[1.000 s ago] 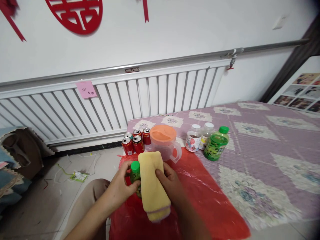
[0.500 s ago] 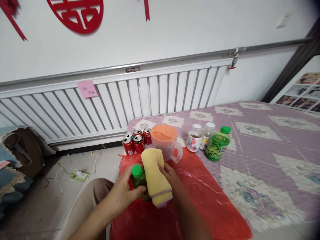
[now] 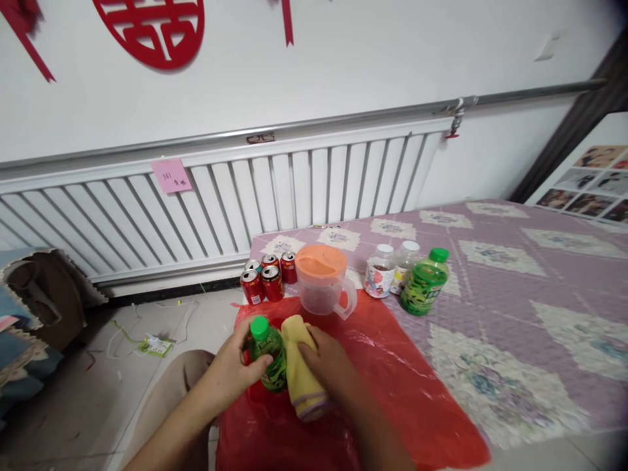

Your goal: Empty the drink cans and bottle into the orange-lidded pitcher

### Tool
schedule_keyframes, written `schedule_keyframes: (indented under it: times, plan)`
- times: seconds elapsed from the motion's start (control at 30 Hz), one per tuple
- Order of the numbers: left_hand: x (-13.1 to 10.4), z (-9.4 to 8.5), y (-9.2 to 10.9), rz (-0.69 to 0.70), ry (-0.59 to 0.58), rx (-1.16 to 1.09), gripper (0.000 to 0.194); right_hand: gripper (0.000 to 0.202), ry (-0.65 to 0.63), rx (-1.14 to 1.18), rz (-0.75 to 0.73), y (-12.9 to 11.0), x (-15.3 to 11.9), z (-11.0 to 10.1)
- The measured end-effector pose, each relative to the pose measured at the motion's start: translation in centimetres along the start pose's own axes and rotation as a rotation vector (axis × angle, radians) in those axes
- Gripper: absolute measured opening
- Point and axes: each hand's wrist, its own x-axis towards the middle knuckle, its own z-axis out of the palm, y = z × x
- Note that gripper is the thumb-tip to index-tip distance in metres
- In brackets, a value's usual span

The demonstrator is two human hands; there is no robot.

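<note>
My left hand (image 3: 241, 358) is wrapped round a green-capped plastic drink bottle (image 3: 275, 369), which tilts a little over a red plastic sheet (image 3: 392, 379). In my right hand (image 3: 326, 356) is a folded yellow cloth (image 3: 299, 366) with a purple edge, held against the bottle's right side. Fingers of the right hand lie partly behind the cloth. Just beyond stands a clear plastic pitcher (image 3: 318, 294) with an orange lid, its handle to the right.
Several red drink cans (image 3: 252, 286) stand left of the pitcher. Two white-capped jars (image 3: 379, 271) and a second green-capped bottle (image 3: 422, 284) stand to the right on the purple quilted cover (image 3: 490, 281). A white radiator (image 3: 275, 190) runs along the wall behind.
The cloth has moved down and left along the bottle, and my right hand now grips it from above. The bottle has shifted slightly left, showing more of its label.
</note>
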Motion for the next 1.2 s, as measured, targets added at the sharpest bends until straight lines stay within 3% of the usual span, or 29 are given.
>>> schedule_keyframes:
  times: [0.23, 0.33, 0.47, 0.7, 0.83, 0.93, 1.03, 1.2]
  plan:
    - [0.1, -0.2, 0.2, -0.019, -0.022, 0.014, 0.049, 0.042, 0.076, 0.53, -0.029, -1.5, -0.7, -0.9]
    - [0.1, -0.3, 0.3, -0.01, -0.062, 0.007, 0.051, 0.041, 0.085, 0.638, -0.024, -1.5, -0.8, -0.9]
    - [0.1, -0.4, 0.2, -0.022, -0.128, -0.044, 0.055, 0.04, 0.02, 0.515, 0.01, -0.6, -0.4, -0.7]
    - [0.2, -0.6, 0.3, -0.065, -0.159, -0.126, 0.057, 0.03, -0.076, 0.022, 0.027, 0.9, 0.1, -0.3]
    - [0.2, -0.6, -0.1, -0.053, -0.132, -0.18, 0.063, 0.03, -0.065, -0.021, 0.028, 0.7, 0.0, -0.5]
    - [0.2, -0.3, -0.8, -0.057, -0.02, -0.146, 0.07, 0.035, -0.04, 0.107, 0.019, 0.2, 0.0, -0.9]
    - [0.3, -0.1, -1.0, -0.066, 0.074, -0.041, 0.061, 0.037, -0.019, 0.347, -0.004, -0.4, -0.2, -1.3]
    - [0.4, -0.1, 0.0, -0.047, 0.001, -0.05, 0.05, 0.042, -0.025, 0.684, -0.03, -1.0, -0.8, -1.7]
